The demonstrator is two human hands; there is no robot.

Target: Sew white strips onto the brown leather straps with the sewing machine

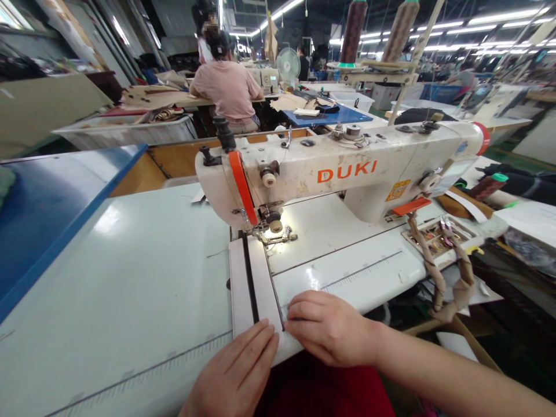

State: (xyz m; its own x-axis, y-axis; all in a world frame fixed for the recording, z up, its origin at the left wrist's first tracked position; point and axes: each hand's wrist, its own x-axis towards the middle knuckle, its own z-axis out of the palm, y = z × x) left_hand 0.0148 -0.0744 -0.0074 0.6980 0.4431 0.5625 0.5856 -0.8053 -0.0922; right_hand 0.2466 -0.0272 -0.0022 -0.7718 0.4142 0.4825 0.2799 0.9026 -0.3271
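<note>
A long white strip (pixel 264 285) with a black band down its middle lies on the sewing machine bed, its far end under the needle area of the white sewing machine (pixel 299 168). My left hand (pixel 234 370) rests on the strip's near end, fingers stretched out side by side and lying flat; its thumb is hidden. At the strip's right edge, my right hand (pixel 328 327) is closed, fingertips and thumb pinched together on that dark edge. A lamp lights the metal guide (pixel 278 234) beside the needle. The needle tip itself is too small to make out.
A ruler scale (pixel 174 354) runs along the table's front edge. Right of the machine sit a parts tray (pixel 434 237) with small tools and a cloth-wrapped loop (pixel 463 284). Thread cones (pixel 353 35) stand behind. Another person (pixel 226 87) sits at a machine ahead. A blue-edged table (pixel 56 197) adjoins left.
</note>
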